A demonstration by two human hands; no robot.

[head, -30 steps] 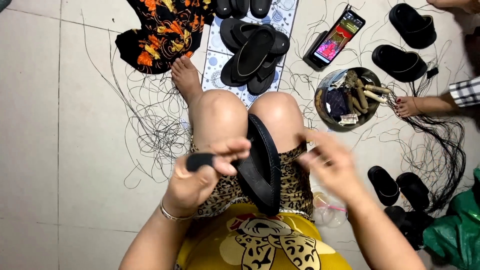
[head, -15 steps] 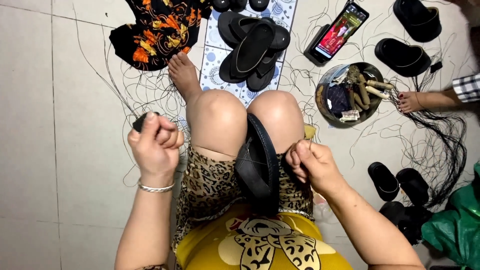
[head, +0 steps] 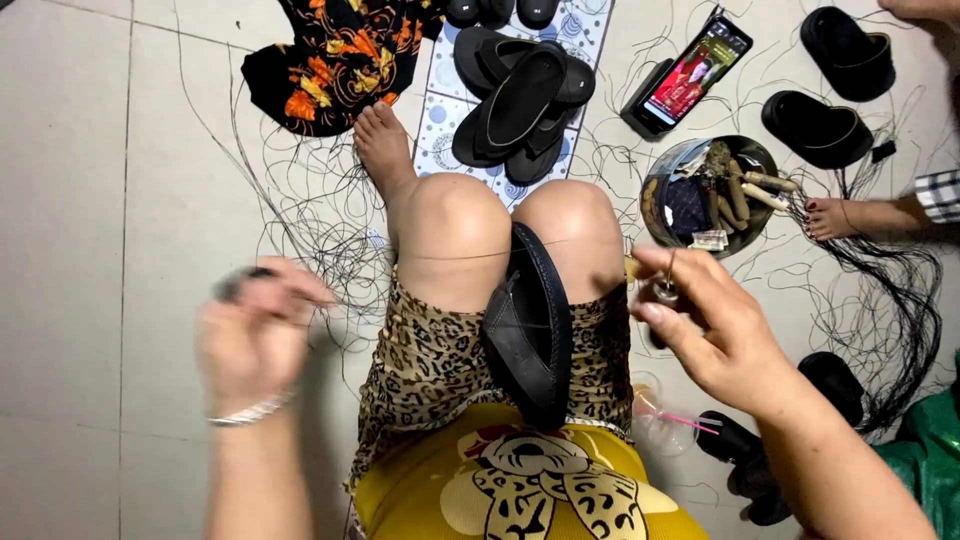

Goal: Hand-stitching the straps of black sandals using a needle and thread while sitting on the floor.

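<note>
Left hand (head: 255, 325), blurred at left centre, is clenched on a dark tool (head: 232, 285). A taut thread (head: 470, 255) crosses both knees. Centre frame, a black sandal (head: 530, 330) stands on edge, wedged between the thighs. Right hand (head: 705, 325), right of centre, pinches a small tool (head: 665, 292) in its fingertips. Above it sits a round tin (head: 662, 175).

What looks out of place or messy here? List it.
Loose black thread sprawls in tangles over the tiled floor, and a thicker bundle lies at right. Black sandals are heaped crookedly on a patterned mat.
</note>
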